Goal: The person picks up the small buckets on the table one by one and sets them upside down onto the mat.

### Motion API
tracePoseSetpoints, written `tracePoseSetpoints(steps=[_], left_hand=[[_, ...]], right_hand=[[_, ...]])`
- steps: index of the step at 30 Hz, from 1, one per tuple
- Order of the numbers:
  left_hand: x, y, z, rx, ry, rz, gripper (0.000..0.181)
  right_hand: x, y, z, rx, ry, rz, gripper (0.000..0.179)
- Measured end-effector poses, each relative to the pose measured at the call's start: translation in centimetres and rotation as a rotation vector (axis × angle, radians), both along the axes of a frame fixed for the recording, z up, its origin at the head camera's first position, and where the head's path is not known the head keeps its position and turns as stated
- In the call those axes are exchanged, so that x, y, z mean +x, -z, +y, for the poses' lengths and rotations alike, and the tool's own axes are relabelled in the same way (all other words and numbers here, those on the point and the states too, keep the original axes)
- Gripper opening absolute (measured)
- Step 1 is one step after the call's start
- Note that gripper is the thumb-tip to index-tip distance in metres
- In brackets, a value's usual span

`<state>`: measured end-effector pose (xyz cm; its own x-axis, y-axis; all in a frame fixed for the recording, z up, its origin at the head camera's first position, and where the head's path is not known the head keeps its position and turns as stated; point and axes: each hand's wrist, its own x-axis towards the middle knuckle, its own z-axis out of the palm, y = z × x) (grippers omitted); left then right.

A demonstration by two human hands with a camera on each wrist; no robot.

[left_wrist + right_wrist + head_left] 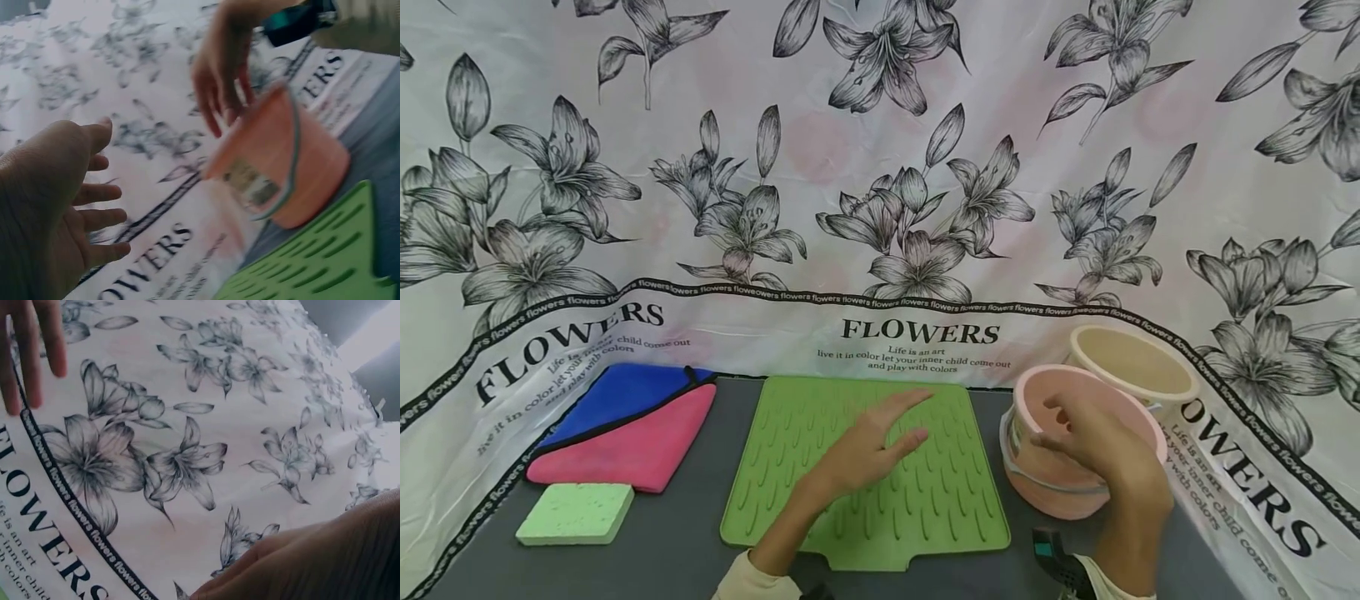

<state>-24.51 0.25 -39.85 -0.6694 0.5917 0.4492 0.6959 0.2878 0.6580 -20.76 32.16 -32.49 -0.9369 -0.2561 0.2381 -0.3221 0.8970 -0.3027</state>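
A pink bucket [1048, 487] with a grey handle stands upright on the right side of the grey table. My right hand [1108, 454] hangs over its mouth with loosely bent fingers. The left wrist view shows those fingers pointing down at the bucket's rim, and whether they touch it I cannot tell. Above a green ridged mat [932, 521] hovers my left hand [865, 450], its fingers extended and thumb apart, holding nothing. In the right wrist view the right hand [312, 565] shows only in part, its fingertips hidden.
Behind the pink bucket stands a cream bucket [1138, 362]. Over on the left lie a blue cloth [617, 400] and a pink cloth [632, 450] with black edging, and a light green sponge [576, 512] in front of them. A flower-printed sheet [917, 250] rises behind the table.
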Motion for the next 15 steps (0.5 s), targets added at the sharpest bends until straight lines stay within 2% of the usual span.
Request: tracePoseSetpoints(steps=[2, 4, 8, 12, 15], left_hand=[[0.5, 0.4, 1.1, -0.048, 0.044, -0.063, 0.057], [0.9, 0.9, 1.9, -0.099, 0.073, -0.089, 0.059], [1.5, 1.4, 2.8, -0.159, 0.096, -0.096, 0.062], [1.7, 1.7, 3.3, -0.17, 0.115, -0.099, 0.063], [2.0, 2.0, 3.8, -0.182, 0.133, -0.106, 0.065]], right_hand=[[0.0, 0.2, 0.4, 0.008, 0.027, -0.111, 0.038], [0.0, 0.4, 0.7, 0.003, 0.056, -0.228, 0.041], [-0.2, 0.6, 0.7, 0.012, 0.049, -0.294, 0.025], [-0.1, 0.7, 0.1, 0.067, 0.018, -0.215, 0.015], [0.0, 0.7, -0.7, 0.121, 0.023, -0.126, 0.028]])
